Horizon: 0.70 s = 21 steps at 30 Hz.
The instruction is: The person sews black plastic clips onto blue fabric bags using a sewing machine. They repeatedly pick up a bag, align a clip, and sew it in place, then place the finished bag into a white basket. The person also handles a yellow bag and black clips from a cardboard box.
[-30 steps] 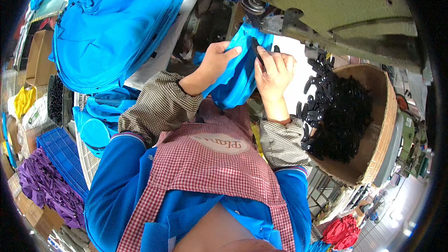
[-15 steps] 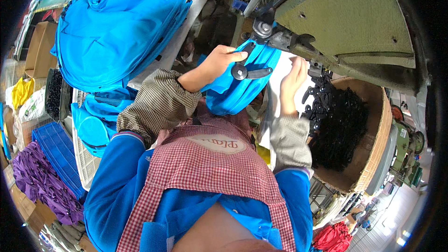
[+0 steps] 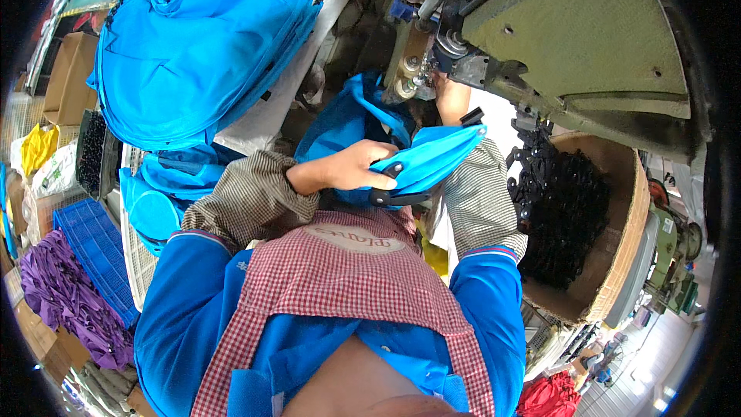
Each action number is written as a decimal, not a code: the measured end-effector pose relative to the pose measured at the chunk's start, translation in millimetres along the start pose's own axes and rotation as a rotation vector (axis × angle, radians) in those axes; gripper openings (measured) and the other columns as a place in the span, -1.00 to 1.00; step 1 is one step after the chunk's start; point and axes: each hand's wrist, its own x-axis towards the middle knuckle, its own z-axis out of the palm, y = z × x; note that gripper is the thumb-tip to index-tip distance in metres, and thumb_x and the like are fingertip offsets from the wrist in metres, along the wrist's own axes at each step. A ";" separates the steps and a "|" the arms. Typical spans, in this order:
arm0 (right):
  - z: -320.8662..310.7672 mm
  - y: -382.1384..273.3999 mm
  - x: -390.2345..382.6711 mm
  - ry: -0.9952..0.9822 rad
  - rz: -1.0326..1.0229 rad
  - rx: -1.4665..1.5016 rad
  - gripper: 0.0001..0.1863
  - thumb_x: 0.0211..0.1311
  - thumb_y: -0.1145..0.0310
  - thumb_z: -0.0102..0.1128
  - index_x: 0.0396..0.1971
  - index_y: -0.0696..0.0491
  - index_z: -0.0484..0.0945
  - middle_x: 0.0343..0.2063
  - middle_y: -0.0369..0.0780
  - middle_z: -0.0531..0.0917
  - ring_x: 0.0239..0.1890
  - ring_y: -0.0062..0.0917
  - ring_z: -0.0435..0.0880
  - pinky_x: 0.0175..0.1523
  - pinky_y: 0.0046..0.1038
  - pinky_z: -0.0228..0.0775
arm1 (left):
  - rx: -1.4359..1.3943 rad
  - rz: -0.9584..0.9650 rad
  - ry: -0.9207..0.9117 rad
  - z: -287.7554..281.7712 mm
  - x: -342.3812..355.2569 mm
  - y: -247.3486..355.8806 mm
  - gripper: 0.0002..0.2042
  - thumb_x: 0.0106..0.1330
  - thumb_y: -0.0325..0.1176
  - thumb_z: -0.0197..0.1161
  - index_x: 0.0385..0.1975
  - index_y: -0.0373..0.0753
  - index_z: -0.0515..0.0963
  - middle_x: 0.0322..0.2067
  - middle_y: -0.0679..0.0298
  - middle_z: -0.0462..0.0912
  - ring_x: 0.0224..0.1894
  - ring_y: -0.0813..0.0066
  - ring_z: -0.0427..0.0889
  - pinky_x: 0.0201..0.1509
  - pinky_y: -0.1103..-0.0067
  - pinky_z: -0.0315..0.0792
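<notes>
My left hand (image 3: 359, 166) is closed on a blue fabric piece (image 3: 440, 154) fitted with black plastic parts (image 3: 380, 197), held low over my checked apron. More of the blue cloth (image 3: 332, 131) hangs slack behind it. My right hand (image 3: 451, 96) reaches up behind that piece to the green machine's metal head (image 3: 455, 46); its fingers are hidden by the fittings there. Just right of that, many small black plastic pieces (image 3: 529, 170) lie on a white surface beside the machine.
A stack of blue fabric (image 3: 185, 46) covers the table at upper left. A cardboard box (image 3: 617, 262) of black parts stands at right, under the machine's green body (image 3: 587, 31). A blue plastic basket (image 3: 96, 255), purple fabric (image 3: 73, 297) and a brown carton (image 3: 69, 77) are at left.
My left hand has brought the blue piece down and away from the machine head, tilting it flatter. My right hand has left the piece and moved up behind it to the metal head.
</notes>
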 end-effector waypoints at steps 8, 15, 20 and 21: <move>-152.0 -91.9 28.0 -0.246 0.869 1.725 -0.91 0.01 0.47 0.26 -0.53 0.12 0.52 -0.61 -0.25 0.56 -0.61 -0.67 0.47 -0.53 -0.66 0.30 | 0.239 -0.304 0.382 21.7 -47.0 -20.1 -0.48 0.02 -0.16 0.29 -0.13 -0.36 0.30 -0.31 0.03 0.50 -0.28 0.30 0.52 -0.21 0.45 0.36; -150.5 -97.0 1.6 -0.075 0.654 1.184 -0.66 0.07 0.37 0.22 -0.19 0.21 0.42 -0.39 -0.25 0.55 -0.43 -0.65 0.48 -0.32 -0.63 0.33 | -0.278 -0.119 0.754 15.6 -25.7 -7.1 -0.55 0.12 -0.32 0.26 -0.06 -0.47 0.35 -0.26 0.18 0.57 -0.25 0.54 0.53 -0.12 0.57 0.43; -132.6 -138.2 -81.2 -0.376 0.385 1.538 -0.65 0.22 0.28 0.05 -0.10 0.20 0.41 -0.21 -0.28 0.53 -0.14 -0.61 0.43 0.01 -0.51 0.25 | -0.620 -0.185 0.719 -25.5 2.4 23.3 -0.59 0.14 -0.29 0.24 -0.08 -0.41 0.39 -0.25 0.20 0.56 -0.28 0.53 0.55 -0.17 0.59 0.46; -139.5 -136.6 -73.4 -0.371 0.499 1.573 -0.66 0.22 0.27 0.05 -0.12 0.21 0.43 -0.23 -0.26 0.54 -0.19 -0.62 0.46 -0.03 -0.53 0.30 | -0.628 -0.181 0.760 -30.7 6.2 29.6 -0.59 0.14 -0.27 0.23 -0.09 -0.42 0.40 -0.24 0.18 0.56 -0.27 0.48 0.56 -0.14 0.56 0.46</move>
